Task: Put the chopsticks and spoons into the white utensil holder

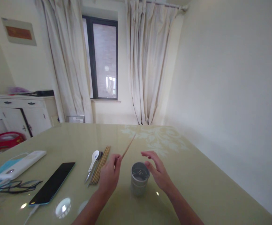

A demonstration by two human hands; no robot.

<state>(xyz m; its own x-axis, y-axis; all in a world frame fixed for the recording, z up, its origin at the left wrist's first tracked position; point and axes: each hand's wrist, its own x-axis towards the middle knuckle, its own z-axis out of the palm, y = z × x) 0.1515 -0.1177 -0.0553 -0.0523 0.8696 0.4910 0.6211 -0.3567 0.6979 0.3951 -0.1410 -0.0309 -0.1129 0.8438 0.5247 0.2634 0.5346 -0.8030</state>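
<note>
My left hand [109, 178] pinches one wooden chopstick [128, 146], which points up and away to the right. A grey cup-shaped holder [139, 178] with holes in its bottom stands upright on the table just right of that hand. Beside the holder's right rim hovers my right hand [158, 170], fingers spread and holding nothing. Left of my left hand lies a bundle of chopsticks [101, 165] with a white spoon [93, 158] and other cutlery.
The glossy green table [197, 175] also holds a black phone [53, 183], glasses [17, 186], a white power bank [21, 165] and a blue mask at the left. A white wall runs along the right; a window and curtains stand behind.
</note>
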